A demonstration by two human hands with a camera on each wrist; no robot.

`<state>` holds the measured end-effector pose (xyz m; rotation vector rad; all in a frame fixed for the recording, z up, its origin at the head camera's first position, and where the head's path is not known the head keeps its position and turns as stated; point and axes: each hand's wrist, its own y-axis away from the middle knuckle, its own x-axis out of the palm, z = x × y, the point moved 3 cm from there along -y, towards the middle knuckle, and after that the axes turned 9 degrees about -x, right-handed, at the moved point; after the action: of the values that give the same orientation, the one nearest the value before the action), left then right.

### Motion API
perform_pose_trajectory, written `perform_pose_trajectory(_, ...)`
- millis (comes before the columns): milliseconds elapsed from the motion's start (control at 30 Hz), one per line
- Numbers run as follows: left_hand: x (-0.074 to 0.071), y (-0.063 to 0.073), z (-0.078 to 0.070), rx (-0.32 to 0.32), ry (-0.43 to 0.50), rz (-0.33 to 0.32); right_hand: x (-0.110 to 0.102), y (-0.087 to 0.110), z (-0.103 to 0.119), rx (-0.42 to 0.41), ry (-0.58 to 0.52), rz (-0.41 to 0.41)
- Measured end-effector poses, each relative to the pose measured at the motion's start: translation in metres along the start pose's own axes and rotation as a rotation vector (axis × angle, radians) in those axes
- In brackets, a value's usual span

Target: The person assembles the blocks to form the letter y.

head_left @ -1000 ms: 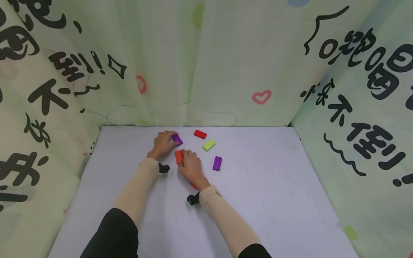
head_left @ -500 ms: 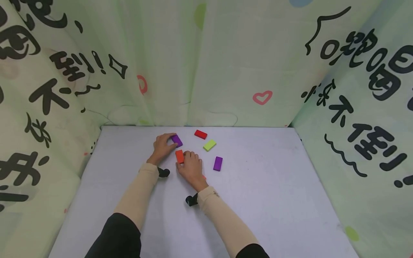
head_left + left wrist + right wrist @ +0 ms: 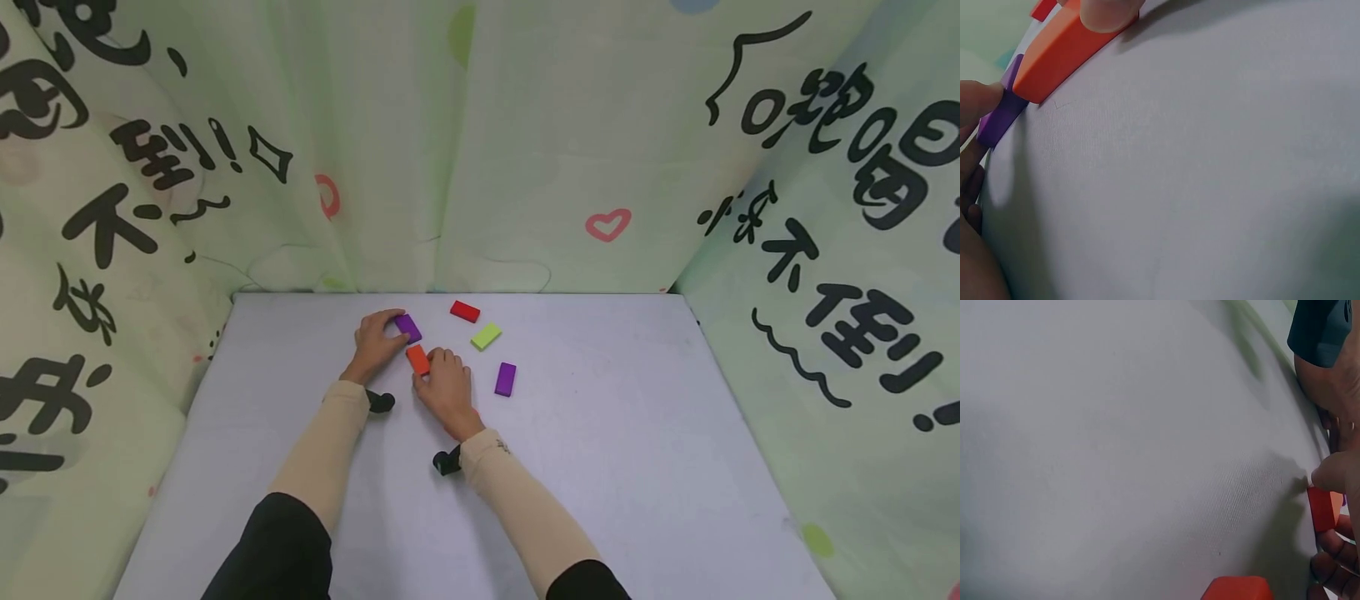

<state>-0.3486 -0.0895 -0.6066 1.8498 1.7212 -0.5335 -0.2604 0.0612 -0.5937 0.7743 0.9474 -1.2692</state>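
In the head view my left hand (image 3: 373,346) pinches a purple block (image 3: 408,328) between thumb and fingers at the far part of the table. My right hand (image 3: 447,393) holds an orange block (image 3: 417,360) just nearer, by its sides. The left wrist view has the orange block (image 3: 1054,56) with its end against, or very close to, the purple block (image 3: 1005,112). Thumb and fingers of the right hand lie on both sides of the orange block (image 3: 1322,509) in the right wrist view. A red-orange block (image 3: 1238,590) lies near the right wrist, mostly hidden in the head view.
Beyond and right of the hands lie a red block (image 3: 465,312), a yellow-green block (image 3: 486,337) and a second purple block (image 3: 506,379). They rest on a white table (image 3: 615,467). Printed curtains (image 3: 525,167) stand along its back and sides.
The orange block has turned, its far end swinging left toward the held purple block. The purple block has shifted slightly left with my left hand. The other visible blocks stay put.
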Motion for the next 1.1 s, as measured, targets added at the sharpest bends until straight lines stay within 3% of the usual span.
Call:
perform_pose_trajectory(233, -0.0025, 0.0013, 0.0017, 0.009, 0.025, 0.001, -0.0016, -0.0026, -0.0009, -0.005, 0.013, 0.002)
perform_pose_trajectory(667, -0.0006, 0.0015, 0.0011, -0.023, -0.008, 0.021, -0.0036, -0.0050, -0.0035, -0.024, -0.013, 0.003)
perform_pose_trajectory(1100, -0.0015, 0.0022, -0.0002, -0.017, -0.043, 0.033, -0.0060, -0.0073, -0.0043, -0.034, 0.001, 0.033)
